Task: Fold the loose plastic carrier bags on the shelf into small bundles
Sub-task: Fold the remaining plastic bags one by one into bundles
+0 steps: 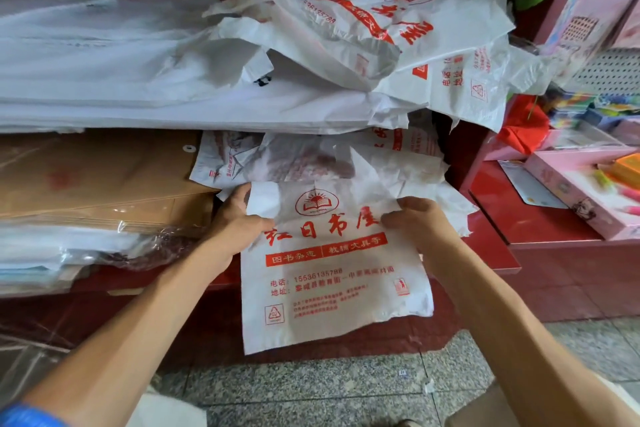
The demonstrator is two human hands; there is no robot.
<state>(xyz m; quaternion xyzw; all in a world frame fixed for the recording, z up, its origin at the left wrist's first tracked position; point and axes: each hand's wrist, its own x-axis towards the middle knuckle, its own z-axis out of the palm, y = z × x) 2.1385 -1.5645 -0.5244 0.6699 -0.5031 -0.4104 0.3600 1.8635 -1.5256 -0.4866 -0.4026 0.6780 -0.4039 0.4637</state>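
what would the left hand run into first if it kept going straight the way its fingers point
Probably the crumpled white bags on the lower shelf, just beyond the left hand, which grips the upper left edge of the printed bag. The brown envelopes lie just left of that line; depth is hard to judge.

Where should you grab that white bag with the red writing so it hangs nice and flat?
Grab the bag at its two top corners, coming from the front, one hand on each side. That is how it is held now: the left hand pinches the top left edge and the right hand the top right. The sheet is thin and floppy, so a wide grip probably keeps it spread.
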